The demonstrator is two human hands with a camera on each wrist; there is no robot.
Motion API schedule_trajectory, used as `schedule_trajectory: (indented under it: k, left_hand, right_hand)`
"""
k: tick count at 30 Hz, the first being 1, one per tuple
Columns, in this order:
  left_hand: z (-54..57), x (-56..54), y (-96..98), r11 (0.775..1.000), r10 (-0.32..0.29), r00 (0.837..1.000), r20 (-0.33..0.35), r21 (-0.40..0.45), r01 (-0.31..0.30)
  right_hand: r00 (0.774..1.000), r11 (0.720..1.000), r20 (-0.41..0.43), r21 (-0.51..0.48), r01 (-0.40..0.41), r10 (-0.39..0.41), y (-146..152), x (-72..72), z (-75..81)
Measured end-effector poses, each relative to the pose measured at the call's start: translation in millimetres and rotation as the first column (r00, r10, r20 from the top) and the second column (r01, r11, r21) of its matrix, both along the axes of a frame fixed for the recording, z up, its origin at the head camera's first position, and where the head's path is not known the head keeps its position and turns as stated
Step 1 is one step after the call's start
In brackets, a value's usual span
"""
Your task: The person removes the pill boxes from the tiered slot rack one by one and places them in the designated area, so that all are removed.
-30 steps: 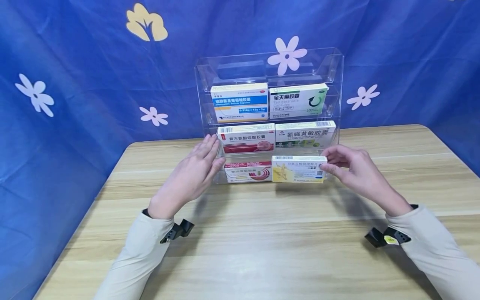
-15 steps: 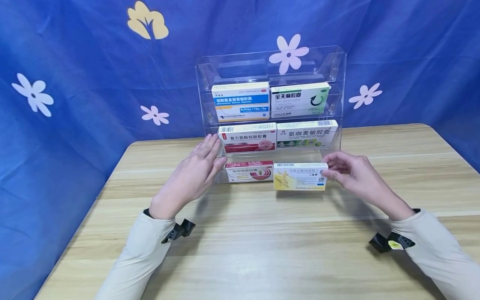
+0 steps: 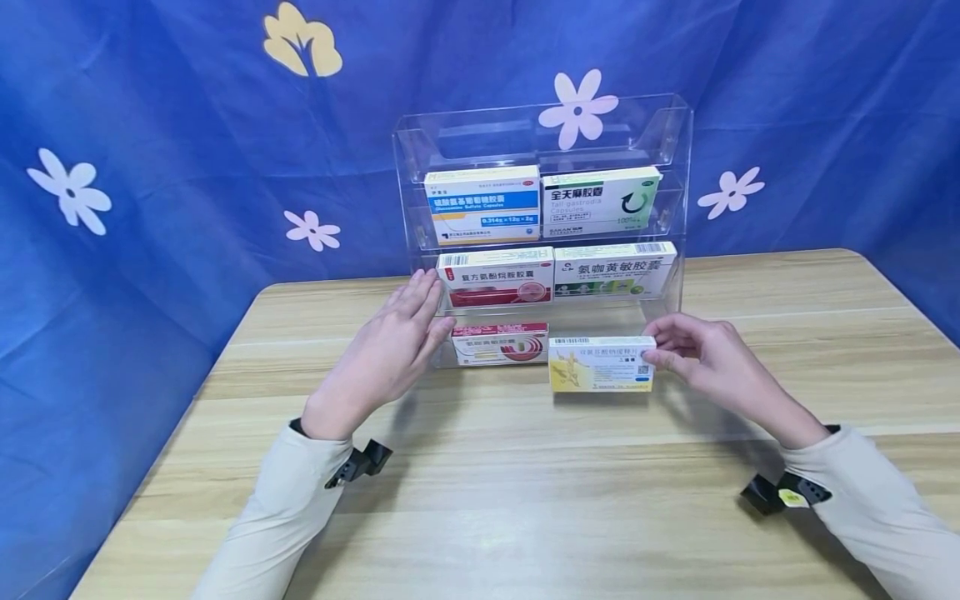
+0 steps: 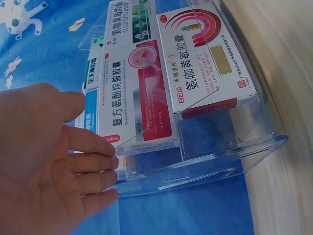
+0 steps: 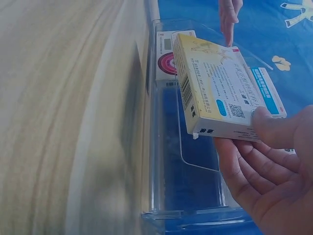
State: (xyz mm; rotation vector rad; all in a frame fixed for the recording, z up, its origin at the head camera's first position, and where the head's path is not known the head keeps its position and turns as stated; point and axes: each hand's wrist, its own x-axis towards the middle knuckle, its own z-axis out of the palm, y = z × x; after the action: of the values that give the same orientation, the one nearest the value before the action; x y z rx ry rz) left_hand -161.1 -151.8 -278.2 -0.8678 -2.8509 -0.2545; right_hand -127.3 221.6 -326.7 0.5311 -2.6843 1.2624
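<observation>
Between thumb and fingers, my right hand (image 3: 701, 350) pinches the right end of a yellow and white medicine box (image 3: 602, 365). The box is held in front of the bottom tier of a clear acrylic display rack (image 3: 543, 112), apart from it, as the right wrist view shows. With fingers extended, my left hand (image 3: 386, 350) rests by the rack's left side. In the left wrist view the left fingertips (image 4: 110, 164) are at the rack's edge; I cannot tell how firmly they touch. A red and white medicine box (image 3: 501, 344) stands in the bottom tier's left half.
The middle tier holds a red-striped box (image 3: 495, 279) and a green-striped box (image 3: 615, 271). Above them stand a blue-striped box (image 3: 483, 204) and a green and white box (image 3: 600, 202). The rack stands on a wooden table (image 3: 480, 483) before a blue flowered curtain (image 3: 187, 142).
My right hand has drawn the yellow and white medicine box out of the rack's bottom tier, forward and slightly down in the head view. My left hand has stayed by the rack.
</observation>
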Motion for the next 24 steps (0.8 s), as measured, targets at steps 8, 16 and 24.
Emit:
schedule_trajectory:
  k: [8, 16, 24]
  left_hand:
    - [0.5, 0.4, 0.6, 1.000, 0.002, 1.000, -0.001, -0.006, -0.002]
    - [-0.7, 0.0, 0.8, 1.000, 0.004, 1.000, 0.009, -0.003, -0.004]
    - [-1.1, -0.3, 0.7, 1.000, 0.001, 1.000, -0.005, 0.000, -0.001]
  right_hand:
    - [1.000, 1.000, -0.016, 0.013, 0.000, 0.001, 1, 0.0, -5.0]
    - [0.999, 1.000, -0.048, 0.002, -0.014, 0.014, 1, 0.9, -10.2]
    - [0.999, 1.000, -0.030, 0.005, -0.012, 0.012, 2, 1.0, -13.0]
